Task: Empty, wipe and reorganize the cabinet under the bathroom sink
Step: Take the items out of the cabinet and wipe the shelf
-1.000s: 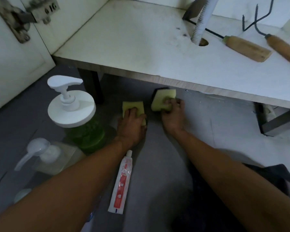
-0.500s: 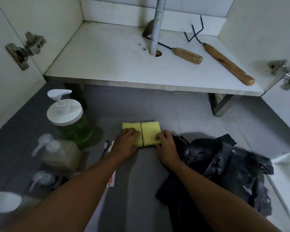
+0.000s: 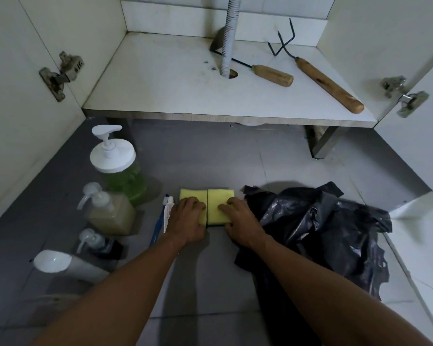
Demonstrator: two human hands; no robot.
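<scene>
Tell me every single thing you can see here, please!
sponges: 2, yellow, side by side on the floor under the hands
soap bottle: 1, green with white pump, floor at left
pump bottles: 2, clear, floor at left
white bottle: 1, lying at left
toothbrush: 1, blue, beside the left sponge
tube: 1, white, beside the toothbrush
plastic bag: 1, black, floor at right
garden tools: 2, wooden handles, on the cabinet shelf
hose: 1, white, through the shelf
hinges: 2, metal, on the doors
left hand: on left sponge
right hand: on right sponge
</scene>
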